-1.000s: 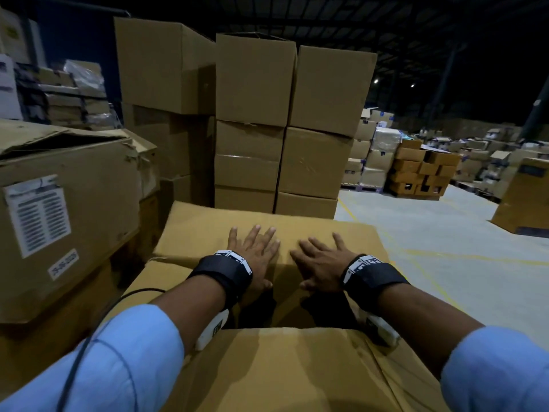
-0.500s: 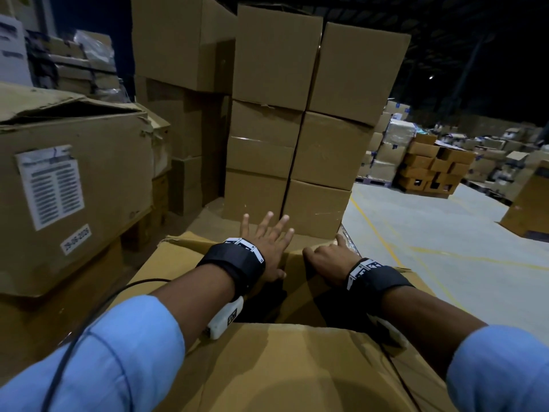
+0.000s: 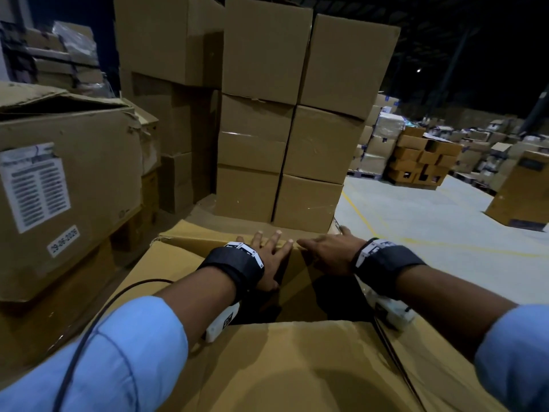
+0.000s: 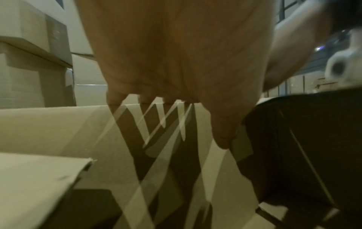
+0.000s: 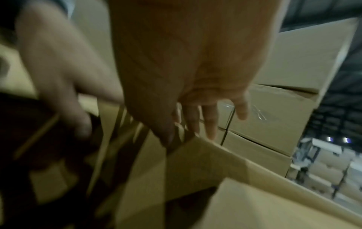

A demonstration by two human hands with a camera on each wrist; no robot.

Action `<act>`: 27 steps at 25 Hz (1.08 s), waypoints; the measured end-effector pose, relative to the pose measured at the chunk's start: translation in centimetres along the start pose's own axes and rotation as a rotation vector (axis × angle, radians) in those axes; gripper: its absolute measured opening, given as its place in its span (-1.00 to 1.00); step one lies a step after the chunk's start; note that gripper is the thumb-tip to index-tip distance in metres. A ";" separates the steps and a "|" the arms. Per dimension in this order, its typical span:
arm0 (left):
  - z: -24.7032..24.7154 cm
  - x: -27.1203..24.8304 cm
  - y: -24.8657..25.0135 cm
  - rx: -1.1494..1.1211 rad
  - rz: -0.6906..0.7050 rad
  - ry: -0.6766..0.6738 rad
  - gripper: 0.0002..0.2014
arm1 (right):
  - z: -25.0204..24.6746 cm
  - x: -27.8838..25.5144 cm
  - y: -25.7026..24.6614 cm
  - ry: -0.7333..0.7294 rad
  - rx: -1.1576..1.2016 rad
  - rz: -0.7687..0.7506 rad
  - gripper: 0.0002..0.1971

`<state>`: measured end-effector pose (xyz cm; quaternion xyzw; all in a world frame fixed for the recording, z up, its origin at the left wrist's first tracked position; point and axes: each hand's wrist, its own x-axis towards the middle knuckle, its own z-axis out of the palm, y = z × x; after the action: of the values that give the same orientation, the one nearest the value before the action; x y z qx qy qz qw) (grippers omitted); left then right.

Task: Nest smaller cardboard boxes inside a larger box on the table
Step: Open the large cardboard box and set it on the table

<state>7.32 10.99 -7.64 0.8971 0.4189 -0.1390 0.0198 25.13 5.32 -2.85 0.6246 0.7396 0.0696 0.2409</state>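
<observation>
A large brown cardboard box stands open in front of me, its near flap folded toward me and a dark opening behind it. At the far side of the opening stands a cardboard panel. My left hand presses flat on this panel with straight, spread fingers reaching its top edge. In the left wrist view the left hand shows its palm against the panel. My right hand lies at the panel's top edge beside the left. The blurred right wrist view shows the right hand with straight fingers, holding nothing. The box's inside is hidden in shadow.
A tall stack of closed cardboard boxes stands just behind the large box. A worn box with a white label is close on the left. Grey floor with yellow lines opens to the right, with pallets of boxes beyond.
Both hands have slid forward from the middle of the far cardboard panel to its top edge. The view has moved closer to the box stack.
</observation>
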 end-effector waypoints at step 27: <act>-5.2 -3.5 8.7 0.382 0.312 0.268 -0.12 | -4.0 -20.5 1.0 -0.252 -0.643 0.280 -0.62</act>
<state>12.98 3.54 -2.40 0.9486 0.2408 -0.0906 -0.1841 26.40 -13.34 6.57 0.6160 0.5518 0.2529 0.5021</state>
